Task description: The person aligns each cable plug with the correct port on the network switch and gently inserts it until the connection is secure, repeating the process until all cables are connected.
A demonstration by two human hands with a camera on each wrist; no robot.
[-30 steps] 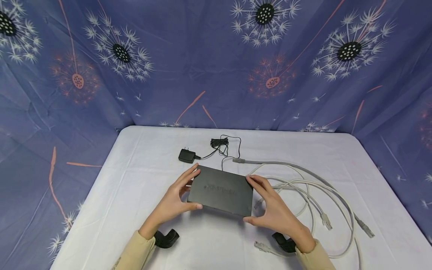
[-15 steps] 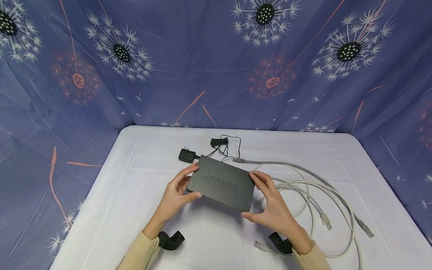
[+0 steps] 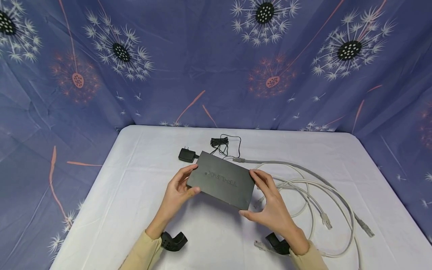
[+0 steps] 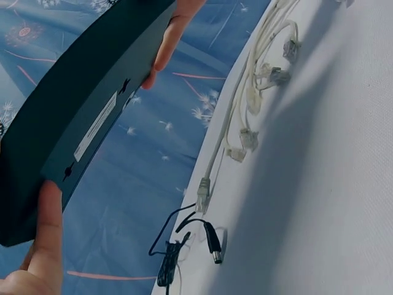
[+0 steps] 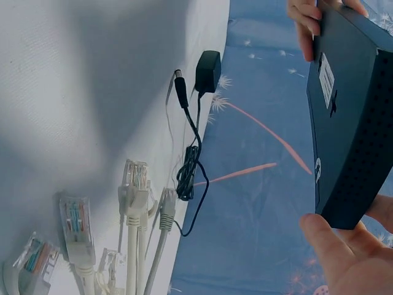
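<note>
Box (image 3: 221, 182) tilted, held clear of worktop (image 3: 145, 165). Left hand (image 3: 176, 195) grips one end, right hand (image 3: 276, 210) the other. Adapter (image 3: 187, 155) beyond; cables (image 3: 270, 162) looped at right.

Blue dandelion-print cloth (image 3: 216, 67) — behind a white-covered table (image 3: 135, 180)

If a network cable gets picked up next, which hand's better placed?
Right, I'd say. The right hand grips the end of the black box nearer the network cables; the left hand grips the far end. Both are occupied, so the left would probably have to hold the box alone.
</note>
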